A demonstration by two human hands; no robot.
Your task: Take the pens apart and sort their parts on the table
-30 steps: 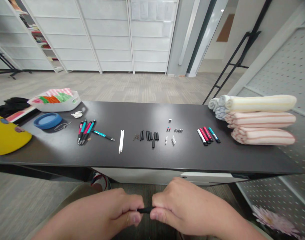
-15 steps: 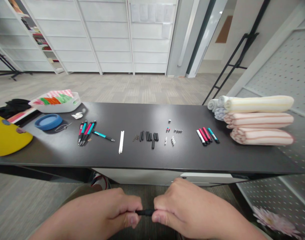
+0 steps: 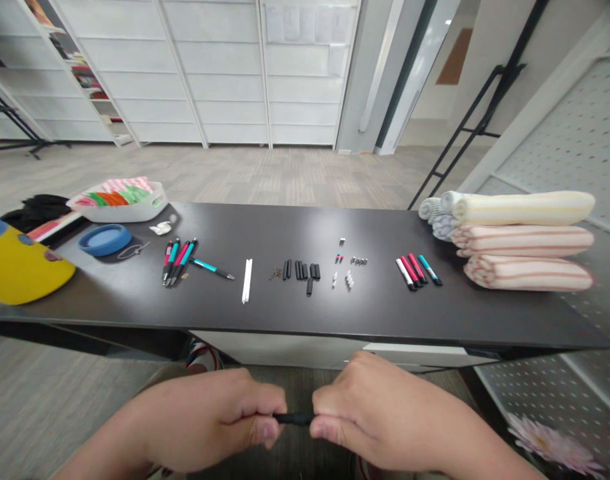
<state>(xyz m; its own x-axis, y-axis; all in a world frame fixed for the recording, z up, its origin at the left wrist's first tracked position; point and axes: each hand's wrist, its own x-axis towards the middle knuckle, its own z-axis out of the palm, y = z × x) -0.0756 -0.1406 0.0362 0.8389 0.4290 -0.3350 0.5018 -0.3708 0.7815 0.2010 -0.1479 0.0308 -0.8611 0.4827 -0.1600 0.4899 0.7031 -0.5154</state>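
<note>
In front of the desk, below its front edge, my left hand [image 3: 257, 413] and my right hand [image 3: 339, 420] face each other with fingers closed. Between them a slim black pen part [image 3: 295, 419] runs level. My left hand pinches its thinner end and my right hand its thicker end; both ends are hidden by the fingers. On the desk lie assembled pens [image 3: 177, 260], a single teal pen [image 3: 212, 268], white refills [image 3: 247, 280], small springs [image 3: 275, 273], black rubber grips [image 3: 301, 270], white plastic bits [image 3: 349, 279], metal bits [image 3: 359, 261] and coloured barrels [image 3: 409, 271].
The dark desk [image 3: 265, 313] spans the view. To the left stand a white basket [image 3: 129, 210] of coloured cloth, a blue dish [image 3: 105, 240] and a yellow object [image 3: 29, 267]. Rolled towels [image 3: 529, 240] are stacked at right. A pink flower [image 3: 549, 443] sits low right.
The view has shifted slightly, so the desk items appear a little further right. Both hands keep the same grip on the black pen part.
</note>
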